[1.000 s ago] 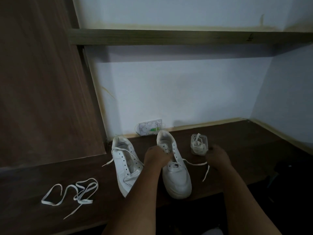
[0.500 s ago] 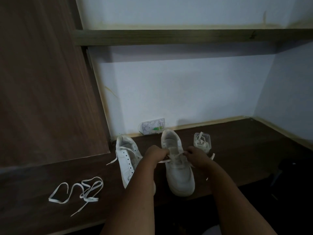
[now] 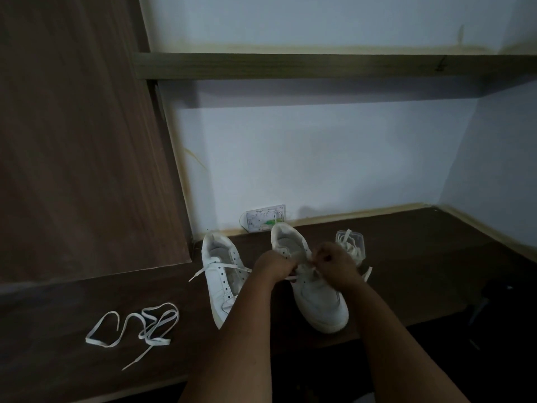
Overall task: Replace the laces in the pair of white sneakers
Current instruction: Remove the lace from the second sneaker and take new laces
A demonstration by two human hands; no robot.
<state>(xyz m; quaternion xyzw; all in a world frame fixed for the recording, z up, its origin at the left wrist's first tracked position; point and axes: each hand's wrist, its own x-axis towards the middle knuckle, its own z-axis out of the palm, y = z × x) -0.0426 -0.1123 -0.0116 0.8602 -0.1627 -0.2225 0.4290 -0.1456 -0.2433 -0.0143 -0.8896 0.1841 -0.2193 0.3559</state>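
Right sneaker [image 3: 316,289]: white, toe toward the near edge of the tabletop [image 3: 436,274], heel toward the back wall; both hands are at its eyelet rows. Left hand [image 3: 274,264]: fingers curled, pinching a lace [image 3: 290,277] at the left eyelet row. Right hand [image 3: 334,264]: a second ago apart from the shoe near the right side, now brought in over the tongue, fingers curled on the same lace as far as can be told. Judgement: threading of the new lace on this shoe is under way, upper eyelets. Left sneaker [image 3: 220,274]: just beside, partly laced, one lace end trailing toward the left. Loose lace [image 3: 139,327]: lying tangled near the front-left edge, probably a removed one. Clear plastic box [image 3: 350,242]: behind the right hand, holding coiled lace. Small packet [image 3: 266,221]: against the back wall.
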